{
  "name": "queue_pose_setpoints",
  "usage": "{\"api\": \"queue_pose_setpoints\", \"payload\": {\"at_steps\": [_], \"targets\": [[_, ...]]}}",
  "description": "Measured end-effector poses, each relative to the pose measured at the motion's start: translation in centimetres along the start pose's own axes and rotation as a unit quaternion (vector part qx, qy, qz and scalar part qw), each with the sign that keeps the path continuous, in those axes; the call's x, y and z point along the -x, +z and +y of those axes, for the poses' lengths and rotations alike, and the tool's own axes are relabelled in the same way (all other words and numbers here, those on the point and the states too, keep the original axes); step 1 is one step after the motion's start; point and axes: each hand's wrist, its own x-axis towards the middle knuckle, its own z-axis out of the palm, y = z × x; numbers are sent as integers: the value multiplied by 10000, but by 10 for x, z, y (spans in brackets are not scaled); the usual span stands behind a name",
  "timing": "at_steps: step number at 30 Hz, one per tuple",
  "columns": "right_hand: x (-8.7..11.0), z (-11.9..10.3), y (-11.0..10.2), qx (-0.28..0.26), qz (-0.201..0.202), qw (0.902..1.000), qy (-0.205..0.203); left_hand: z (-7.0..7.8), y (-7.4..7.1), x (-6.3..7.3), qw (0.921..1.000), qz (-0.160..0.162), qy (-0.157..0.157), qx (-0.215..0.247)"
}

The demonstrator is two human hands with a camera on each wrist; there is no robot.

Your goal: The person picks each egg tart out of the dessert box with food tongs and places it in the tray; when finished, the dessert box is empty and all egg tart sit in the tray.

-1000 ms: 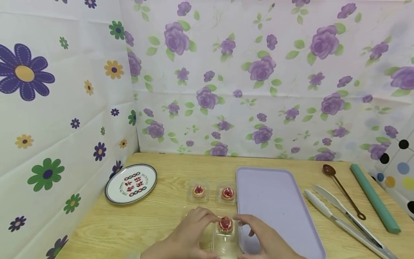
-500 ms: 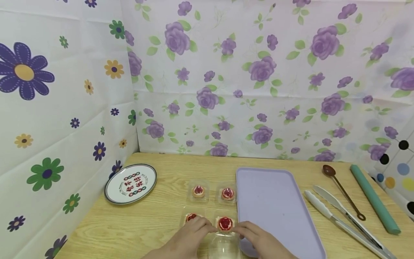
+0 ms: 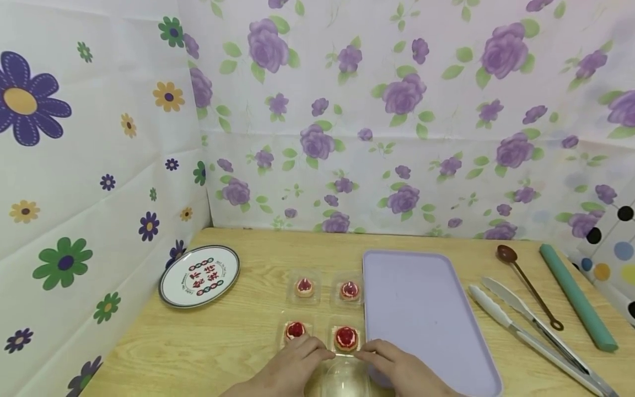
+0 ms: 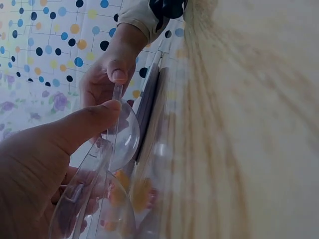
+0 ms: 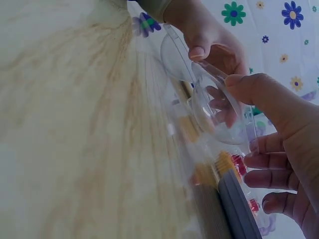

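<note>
In the head view, my left hand (image 3: 290,366) and right hand (image 3: 402,366) face each other across a clear plastic tart box (image 3: 331,347) at the near right of a group. Its clear domed lid (image 3: 345,380) stands open on the near side, and a red-topped tart (image 3: 346,338) sits inside. Both hands pinch the lid's edge between thumb and fingers, as the wrist views show. Another red-topped tart (image 3: 295,330) lies just beyond my left hand, partly covered by it. A second clear dome (image 4: 119,209) stands beside the left hand in the left wrist view.
Two more boxed tarts (image 3: 304,286) sit behind. A lilac tray (image 3: 416,314) lies close on the right, then tongs (image 3: 536,336), a brown ladle (image 3: 528,286) and a green roll (image 3: 577,298). A white plate (image 3: 199,275) is at left, and floral cloth walls surround the wooden table.
A second ago my hands were farther forward around the near-right tart. They have drawn slightly back and low, uncovering the near-left tart. The head view has tilted down a little.
</note>
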Motion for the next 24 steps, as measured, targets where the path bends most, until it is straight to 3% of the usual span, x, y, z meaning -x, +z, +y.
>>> {"api": "queue_pose_setpoints", "payload": {"at_steps": [6,10,17,24], "targets": [[0,-3,4,580,590,9949,-577,-1,1,-1,9988,191,275,-364],[0,-5,7,741,705,9917,-778,-1,1,0,9972,269,453,-535],[1,-6,10,850,700,9905,-823,0,0,0,9954,259,606,-702],[2,-7,10,885,584,9924,-617,1,-1,0,9948,176,632,-777]]}}
